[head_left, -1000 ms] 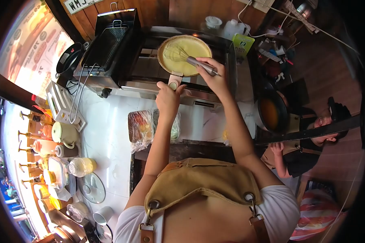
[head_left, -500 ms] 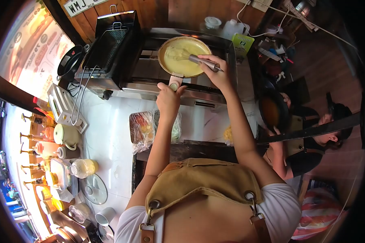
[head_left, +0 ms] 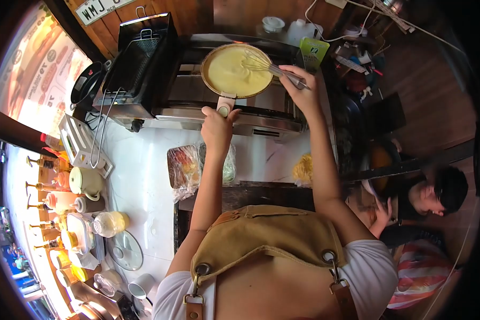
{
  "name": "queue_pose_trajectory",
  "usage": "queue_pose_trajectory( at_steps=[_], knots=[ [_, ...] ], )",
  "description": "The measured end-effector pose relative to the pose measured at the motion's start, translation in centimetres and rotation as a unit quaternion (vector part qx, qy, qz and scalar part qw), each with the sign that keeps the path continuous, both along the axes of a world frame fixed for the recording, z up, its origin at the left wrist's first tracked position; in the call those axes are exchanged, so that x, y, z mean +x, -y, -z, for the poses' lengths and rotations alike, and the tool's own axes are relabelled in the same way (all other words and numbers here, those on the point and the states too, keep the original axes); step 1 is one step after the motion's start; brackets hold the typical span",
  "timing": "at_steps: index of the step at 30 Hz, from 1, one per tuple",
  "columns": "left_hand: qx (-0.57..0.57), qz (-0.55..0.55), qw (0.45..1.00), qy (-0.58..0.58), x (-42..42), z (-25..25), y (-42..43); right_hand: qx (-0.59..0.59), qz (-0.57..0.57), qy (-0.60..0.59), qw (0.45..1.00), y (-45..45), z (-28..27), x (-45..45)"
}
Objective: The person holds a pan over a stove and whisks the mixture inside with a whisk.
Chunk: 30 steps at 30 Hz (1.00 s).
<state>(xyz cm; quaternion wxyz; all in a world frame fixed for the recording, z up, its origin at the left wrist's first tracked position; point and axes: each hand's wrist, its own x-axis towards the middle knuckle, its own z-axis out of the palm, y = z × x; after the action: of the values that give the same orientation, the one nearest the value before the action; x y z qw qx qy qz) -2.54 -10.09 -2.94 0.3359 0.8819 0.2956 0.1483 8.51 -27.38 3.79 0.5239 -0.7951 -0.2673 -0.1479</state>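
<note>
A round frying pan sits over the stove, filled with a smooth, pale yellow mixture. Its light-coloured handle points toward me, and my left hand is closed around it. My right hand grips the metal handle of a whisk. The wire loops of the whisk lie over the right part of the pan, at the mixture's surface; whether they dip in I cannot tell. Below the stove, plastic-wrapped food containers rest on the white counter.
A black grill with a mesh basket stands left of the stove. Pump bottles and jars line the counter's left side, near a glass lid. At right, a co-worker is beside another pan. A green packet stands behind the stove.
The whisk has moved from the pan's middle toward its right rim, my right hand going right with it. My left hand keeps the handle. The co-worker and their pan have shifted.
</note>
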Motion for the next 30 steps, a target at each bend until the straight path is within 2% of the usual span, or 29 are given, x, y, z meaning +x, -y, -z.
queue_pose_trajectory(
  at_steps=[2, 6, 9, 11, 12, 16, 18, 24, 26, 28, 30],
  knots=[
    [-0.004, 0.002, 1.0, 0.0, -0.1, -0.2, 0.0, 0.044, -0.035, 0.029, 0.998, -1.4, 1.9, 1.2],
    [-0.019, -0.005, 1.0, -0.004, 0.2, 0.3, 0.0, 0.036, -0.117, 0.009, 0.992, -2.5, 2.6, 1.0],
    [-0.017, -0.007, 1.0, 0.007, 0.2, 0.7, -0.1, -0.006, -0.148, -0.042, 0.988, -1.6, -0.3, -1.6],
    [-0.026, -0.019, 0.999, 0.025, 0.3, 1.1, 0.0, -0.081, -0.137, -0.068, 0.985, -0.1, -2.3, -2.6],
    [-0.035, -0.024, 0.998, 0.041, 0.5, 1.3, 0.0, -0.048, -0.16, -0.066, 0.984, 0.7, -2.4, -2.5],
    [-0.056, -0.032, 0.997, 0.05, 0.8, 1.5, 0.1, -0.091, -0.122, -0.009, 0.988, 3.7, -3.5, -1.2],
    [-0.06, -0.036, 0.997, 0.038, 0.9, 1.5, 0.2, -0.117, -0.071, -0.016, 0.99, 3.6, -3.1, -0.2],
    [-0.091, -0.045, 0.993, 0.056, 0.8, 2.1, -0.1, -0.107, -0.074, 0.051, 0.99, -0.3, 0.6, 1.9],
    [-0.078, -0.011, 0.995, 0.062, 1.1, 2.1, 0.2, -0.035, -0.123, 0.026, 0.991, -1.9, 1.4, 1.3],
    [-0.035, -0.035, 0.998, 0.039, 0.8, 1.7, 0.2, -0.091, -0.096, 0.04, 0.99, -3.0, -0.3, -1.2],
    [-0.044, -0.029, 0.998, 0.031, 0.9, 1.9, 0.0, -0.082, -0.103, 0.017, 0.991, -3.2, -1.7, -2.6]
  ],
)
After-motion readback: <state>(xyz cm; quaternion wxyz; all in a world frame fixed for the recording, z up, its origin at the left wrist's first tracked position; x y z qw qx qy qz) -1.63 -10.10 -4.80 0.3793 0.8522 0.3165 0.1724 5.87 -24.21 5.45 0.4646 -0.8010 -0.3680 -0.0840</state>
